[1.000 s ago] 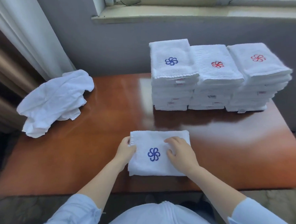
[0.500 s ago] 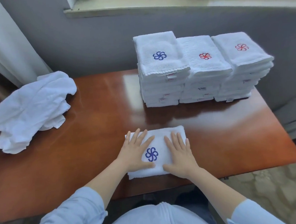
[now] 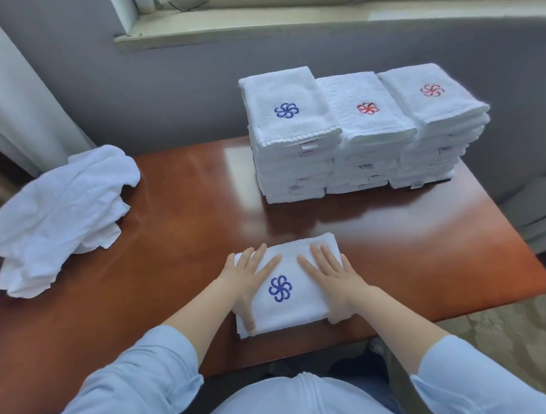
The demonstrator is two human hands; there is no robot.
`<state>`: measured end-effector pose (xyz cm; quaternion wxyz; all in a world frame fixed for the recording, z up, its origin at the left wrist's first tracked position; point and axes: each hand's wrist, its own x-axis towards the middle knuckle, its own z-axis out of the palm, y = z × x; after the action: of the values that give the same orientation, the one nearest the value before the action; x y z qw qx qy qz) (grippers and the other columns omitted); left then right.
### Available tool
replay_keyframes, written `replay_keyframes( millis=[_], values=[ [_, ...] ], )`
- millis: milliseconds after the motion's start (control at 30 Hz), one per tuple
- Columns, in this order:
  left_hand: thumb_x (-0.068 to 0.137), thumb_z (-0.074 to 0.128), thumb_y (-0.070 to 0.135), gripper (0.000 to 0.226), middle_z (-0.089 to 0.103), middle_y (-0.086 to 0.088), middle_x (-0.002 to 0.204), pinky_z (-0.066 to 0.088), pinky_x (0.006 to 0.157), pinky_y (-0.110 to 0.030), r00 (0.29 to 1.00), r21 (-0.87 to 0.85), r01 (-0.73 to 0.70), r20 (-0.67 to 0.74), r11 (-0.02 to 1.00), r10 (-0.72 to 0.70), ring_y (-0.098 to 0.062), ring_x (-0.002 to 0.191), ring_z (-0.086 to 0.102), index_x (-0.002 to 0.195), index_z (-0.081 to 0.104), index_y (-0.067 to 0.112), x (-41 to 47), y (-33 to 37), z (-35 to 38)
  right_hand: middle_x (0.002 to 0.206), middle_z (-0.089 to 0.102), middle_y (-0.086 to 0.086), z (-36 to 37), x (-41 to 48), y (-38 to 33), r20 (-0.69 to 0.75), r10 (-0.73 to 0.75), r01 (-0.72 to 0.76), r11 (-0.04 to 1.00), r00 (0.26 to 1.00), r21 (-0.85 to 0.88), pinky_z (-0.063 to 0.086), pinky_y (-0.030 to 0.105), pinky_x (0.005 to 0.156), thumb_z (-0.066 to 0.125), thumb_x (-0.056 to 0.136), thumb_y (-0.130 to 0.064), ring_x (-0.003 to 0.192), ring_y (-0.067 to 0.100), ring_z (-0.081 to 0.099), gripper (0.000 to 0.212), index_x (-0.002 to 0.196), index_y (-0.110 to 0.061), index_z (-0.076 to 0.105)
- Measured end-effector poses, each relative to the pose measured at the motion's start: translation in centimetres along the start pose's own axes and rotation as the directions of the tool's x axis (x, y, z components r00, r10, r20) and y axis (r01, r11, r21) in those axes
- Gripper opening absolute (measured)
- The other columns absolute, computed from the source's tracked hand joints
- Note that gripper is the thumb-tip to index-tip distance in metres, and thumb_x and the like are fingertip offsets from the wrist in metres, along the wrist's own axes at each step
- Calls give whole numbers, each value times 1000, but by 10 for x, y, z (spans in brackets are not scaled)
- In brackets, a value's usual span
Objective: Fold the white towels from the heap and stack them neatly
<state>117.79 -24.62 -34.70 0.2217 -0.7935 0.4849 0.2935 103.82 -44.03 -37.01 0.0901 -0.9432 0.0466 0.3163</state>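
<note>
1. Here, the folded white terry towel with a blue pinwheel emblem (image 3: 287, 312) lies flat at the near edge of the glossy reddish-brown wooden bench (image 3: 187, 245), roughly at its middle.
2. The left hand (image 3: 249, 281) lies on the left part of this towel. Its grip is spread, with straight fingers fanned toward the far side and the thumb down by the near left corner.
3. The right hand (image 3: 333, 280) presses on the right part of the same towel. Its grip is likewise spread flat, palm down, and the emblem shows uncovered between the two hands.
4. The crumpled heap of loose white towels (image 3: 59, 218) sits at the far left of the bench, well apart from the folded towel.
5. Three stacks of folded white towels stand side by side at the far right, touching each other: the left stack topped by a blue emblem (image 3: 289, 134), the middle stack topped by a red emblem (image 3: 367, 125) and the right stack topped by a paler red emblem (image 3: 432, 105).
6. Small labels show along the near edges of the stacked towels.
7. Behind the bench rises a grey wall (image 3: 192, 92) under a pale window sill (image 3: 284, 21), and a light curtain (image 3: 4, 80) hangs at the far left.
8. Both forearms come out of light blue sleeves (image 3: 126, 388).
</note>
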Motion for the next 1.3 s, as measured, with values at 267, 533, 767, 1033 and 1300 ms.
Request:
replay_keyframes(
  millis=[267, 533, 767, 1033, 1300],
  values=[
    [78, 40, 87, 104, -1, -12, 163, 31, 111, -50, 993, -207, 100, 77, 973, -86, -37, 144, 15, 150, -21, 44, 2, 12, -10, 166, -1, -4, 14, -23, 8, -384, 72, 19, 973, 921, 229, -14, 38, 119, 56, 89, -45, 151, 16, -15, 74, 154, -34, 24],
    [100, 25, 62, 69, 15, -16, 163, 34, 109, -41, 982, -482, 120, 188, 868, -32, -34, 134, 43, 154, -12, 42, 2, 41, -15, 165, -5, -7, 46, -37, 18, -222, 510, -125, 559, 831, 819, 34, 43, 111, 64, 92, -34, 149, 22, 16, 89, 156, -31, 2],
    [104, 40, 40, 50, 30, 1, 159, 34, 111, -31, 999, -788, -16, 13, 615, 42, -19, 136, 44, 153, 31, 36, 1, 53, -2, 153, 37, 3, 41, -39, 32, 2, 564, -60, 83, 826, 995, 47, 42, 99, 58, 95, -13, 128, 24, 47, 80, 157, -27, 10],
    [105, 41, 18, 47, 46, 15, 144, 51, 73, -17, 998, -997, 40, 43, -68, -36, 3, 107, 57, 149, 37, 35, -3, 67, 9, 150, 41, -6, 41, -56, 36, 124, 352, -102, -83, 928, 991, 47, 37, 87, 56, 97, -14, 116, 20, 54, 89, 156, -41, -5],
    [103, 40, 11, 48, 60, 15, 125, 51, 80, -25, 993, -983, 37, 56, -182, -102, -12, 111, 61, 145, 46, 32, -2, 63, 16, 138, 54, -15, 41, -71, 35, -11, 264, 13, -8, 964, 1000, 56, 25, 77, 51, 94, -7, 112, 12, 63, 86, 153, -52, 6]
  ],
)
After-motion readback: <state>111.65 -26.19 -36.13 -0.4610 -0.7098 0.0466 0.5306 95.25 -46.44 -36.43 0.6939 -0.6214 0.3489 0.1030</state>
